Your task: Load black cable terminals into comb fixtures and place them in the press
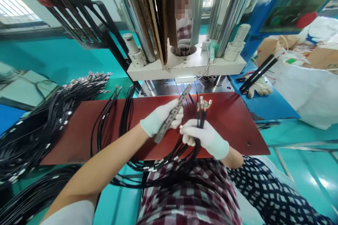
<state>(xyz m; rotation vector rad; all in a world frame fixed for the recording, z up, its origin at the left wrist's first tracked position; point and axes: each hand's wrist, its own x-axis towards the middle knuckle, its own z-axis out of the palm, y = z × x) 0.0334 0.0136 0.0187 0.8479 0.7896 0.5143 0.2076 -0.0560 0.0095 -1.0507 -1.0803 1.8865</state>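
My left hand (161,117), in a white glove, holds a long grey metal bar with slots (173,113) slanting up toward the press. My right hand (204,137), also gloved, grips a bundle of black cables (201,110) whose metal-tipped ends stick up above the fist. The cables trail down over the front edge of the dark red worktable (232,119) toward my lap. Both hands are close together above the middle of the table.
A vertical press with steel columns and a white plate (185,65) stands behind the table. Several black cable bundles (52,112) lie at the left. A spare glove with a black tool (257,81) rests on a blue surface at the right; white bags (308,91) beyond. A person stands behind the press.
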